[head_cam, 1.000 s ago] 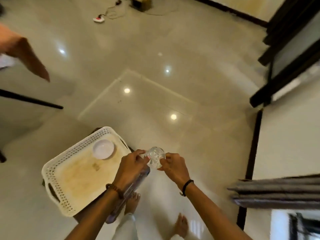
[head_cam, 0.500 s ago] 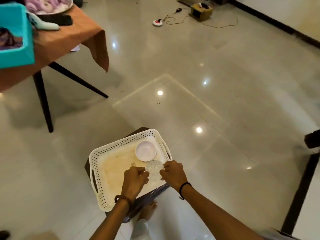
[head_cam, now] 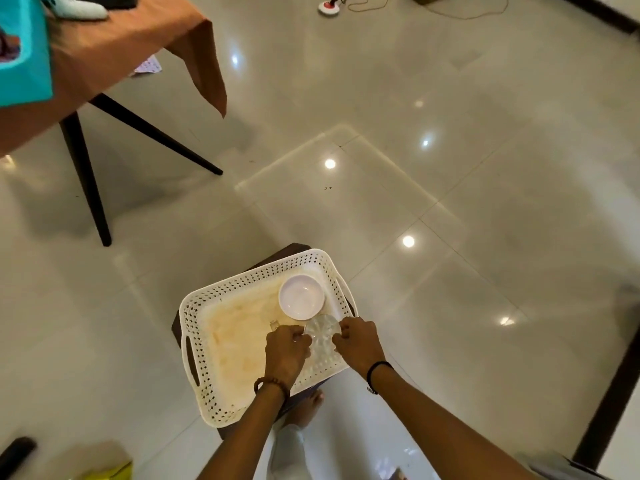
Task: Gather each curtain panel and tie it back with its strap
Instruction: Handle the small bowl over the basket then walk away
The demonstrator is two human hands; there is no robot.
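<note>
No curtain panel or strap shows clearly in the head view; only a grey blurred edge (head_cam: 554,462) sits at the bottom right. A clear patterned glass (head_cam: 322,336) is held over the near right corner of a white perforated tray (head_cam: 194,341). My left hand (head_cam: 285,353) grips its left side and my right hand (head_cam: 358,341) pinches its right side. A small white bowl (head_cam: 301,296) stands in the tray's far right corner.
The tray rests on a dark low stool (head_cam: 287,251) on a glossy tiled floor. A table with an orange cloth (head_cam: 138,43) and black legs stands at the upper left. A cable and red-white plug (head_cam: 329,6) lie far off. My bare foot (head_cam: 306,407) shows under the tray.
The view swung left, away from the curtain and window frame, bringing the table into sight. Both hands lowered the glass from beside the tray to over its near right corner.
</note>
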